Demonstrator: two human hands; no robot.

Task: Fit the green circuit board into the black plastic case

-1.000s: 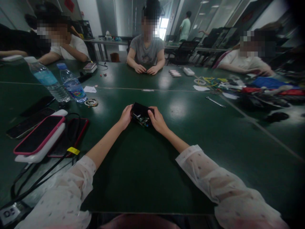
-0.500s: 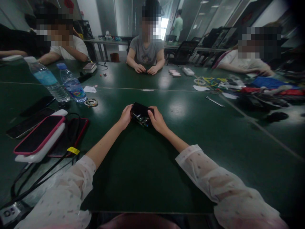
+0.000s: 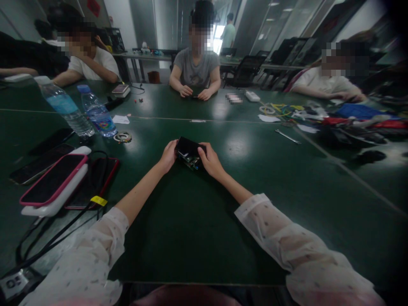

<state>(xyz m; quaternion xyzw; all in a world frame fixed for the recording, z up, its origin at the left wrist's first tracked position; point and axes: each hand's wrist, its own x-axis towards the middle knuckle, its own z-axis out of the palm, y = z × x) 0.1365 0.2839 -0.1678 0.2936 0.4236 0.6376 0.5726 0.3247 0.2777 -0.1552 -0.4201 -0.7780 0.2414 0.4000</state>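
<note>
One small electronic device [image 3: 191, 146], black panel uppermost, circuit parts exposed along the near side; located mid-scene over the green table [image 3: 197, 238], between the wearer's two hands. Gripped by opposite ends, apparently for steadiness, and so leaving most of the panel and the near-side parts uncovered. Lifted or touching the tabletop: cannot tell.

Left, near: pink-rimmed phone [image 3: 53, 178] stacked on a white block [image 3: 68, 190], perhaps to save room; red-edged phone [image 3: 82, 199] just beside, with a yellow-tagged cable [image 3: 99, 200] lying across. Farther left: a tall bottle [image 3: 65, 106] and a blue-capped bottle [image 3: 97, 111], side by side, probably set aside from the working spot; small coil [image 3: 123, 137] just right of their bases.

Right, farther off: wrench [image 3: 287, 137] lying flat, well apart from the device; beyond it, a tangle of wires [image 3: 282, 109], seemingly heaped aside. Far side, centre: co-worker in grey [image 3: 196, 66], seated, with forearms on the table.

Left hand [image 3: 168, 157]: half-closed, curled about the device's left end; fingers mostly hidden behind, exact spread impossible to tell. Right hand [image 3: 210, 160]: half-closed about the right end, thumb laid over the panel's edge, fingers tucked out of sight; seemingly clamping lightly, though pressure not to be judged.
</note>
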